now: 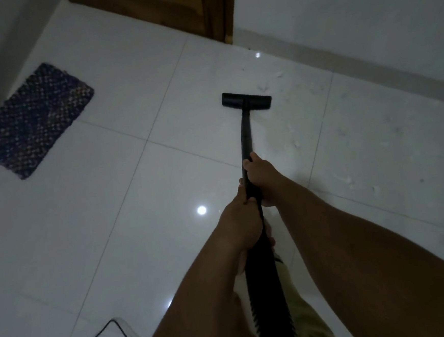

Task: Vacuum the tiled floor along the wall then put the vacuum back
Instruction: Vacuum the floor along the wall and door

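A black vacuum wand (245,132) runs from my hands down to a flat black floor head (246,101) resting on the white tiled floor (137,191). My right hand (262,175) grips the wand higher up, farther from me. My left hand (242,217) is closed around it just below, where the ribbed black hose (264,284) begins. The floor head sits a short way from the white wall (364,37) and its skirting. Small pale bits of debris (349,179) lie scattered on the tiles to the right of the wand, along the wall.
A dark woven mat (33,119) lies at the left by another wall. A brown wooden door (176,9) stands at the top centre. A thin black power cord (117,333) loops on the floor at the bottom left. Lamp reflections shine on the tiles.
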